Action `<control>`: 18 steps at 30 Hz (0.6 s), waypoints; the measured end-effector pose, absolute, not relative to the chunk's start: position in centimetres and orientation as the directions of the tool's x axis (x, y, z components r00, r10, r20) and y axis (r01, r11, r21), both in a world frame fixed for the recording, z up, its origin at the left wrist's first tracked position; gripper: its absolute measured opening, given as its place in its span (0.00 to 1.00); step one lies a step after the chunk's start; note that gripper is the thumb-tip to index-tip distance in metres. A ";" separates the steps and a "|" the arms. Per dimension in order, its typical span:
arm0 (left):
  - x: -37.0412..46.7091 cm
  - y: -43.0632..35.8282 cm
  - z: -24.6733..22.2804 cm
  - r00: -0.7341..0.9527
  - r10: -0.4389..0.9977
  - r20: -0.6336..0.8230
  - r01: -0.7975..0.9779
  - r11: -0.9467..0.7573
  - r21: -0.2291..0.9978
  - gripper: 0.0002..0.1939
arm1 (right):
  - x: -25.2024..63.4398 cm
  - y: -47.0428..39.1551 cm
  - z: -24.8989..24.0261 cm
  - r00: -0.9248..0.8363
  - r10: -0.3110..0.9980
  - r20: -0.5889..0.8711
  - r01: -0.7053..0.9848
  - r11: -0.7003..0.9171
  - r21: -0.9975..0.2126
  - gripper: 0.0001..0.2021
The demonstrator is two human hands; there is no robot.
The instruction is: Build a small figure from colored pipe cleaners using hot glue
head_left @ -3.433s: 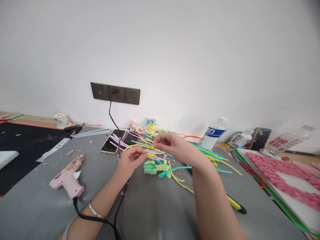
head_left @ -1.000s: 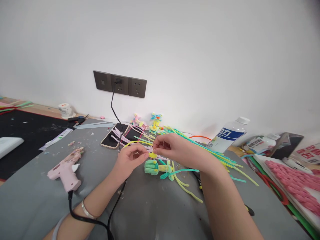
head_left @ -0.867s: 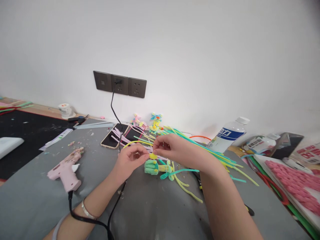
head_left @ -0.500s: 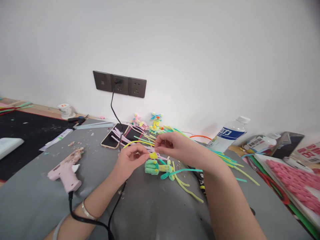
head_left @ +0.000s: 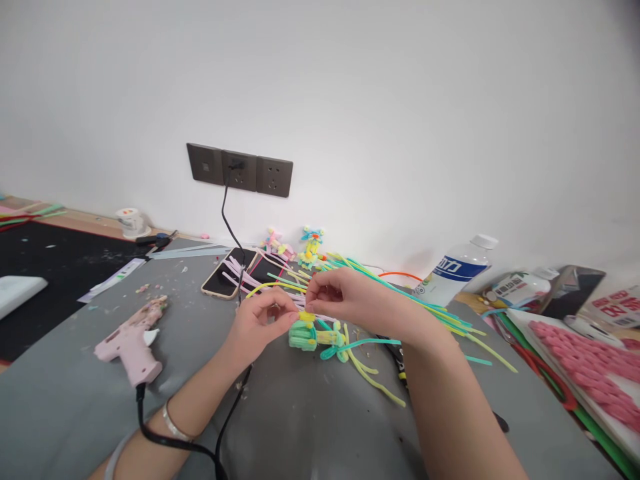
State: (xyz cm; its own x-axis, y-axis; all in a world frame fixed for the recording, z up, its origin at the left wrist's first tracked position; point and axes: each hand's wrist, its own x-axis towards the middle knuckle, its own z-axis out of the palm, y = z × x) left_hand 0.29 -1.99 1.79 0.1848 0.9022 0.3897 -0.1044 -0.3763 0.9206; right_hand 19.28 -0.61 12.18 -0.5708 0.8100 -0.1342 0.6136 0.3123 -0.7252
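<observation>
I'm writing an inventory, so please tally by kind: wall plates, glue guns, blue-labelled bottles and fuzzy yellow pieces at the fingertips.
Dark rectangular wall plates: 3
Pale pink plastic glue gun: 1
Clear plastic bottle with blue label: 1
Small fuzzy yellow piece at the fingertips: 1
Total: 6

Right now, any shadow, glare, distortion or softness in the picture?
Head view: soft light on the wall, faint shadow left of the bottle; head view: dull sheen on the grey mat; head view: bottle leans outward, likely wide-angle distortion; head view: yellow piece between the hands too small and soft for fine detail.
</observation>
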 end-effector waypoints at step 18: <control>0.1 -2.0 1.9 -0.094 0.952 0.291 -0.190 -0.304 0.934 0.08 | 19.0 -0.8 12.4 -0.493 0.869 -0.037 0.596 0.306 -0.743 0.10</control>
State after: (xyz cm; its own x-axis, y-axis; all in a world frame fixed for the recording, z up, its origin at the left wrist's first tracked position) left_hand 0.11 -2.00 1.95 -0.0936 0.9522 0.2908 -0.1900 -0.3038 0.9336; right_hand 18.98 -0.84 12.40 -0.4932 0.8691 -0.0369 0.5955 0.3064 -0.7426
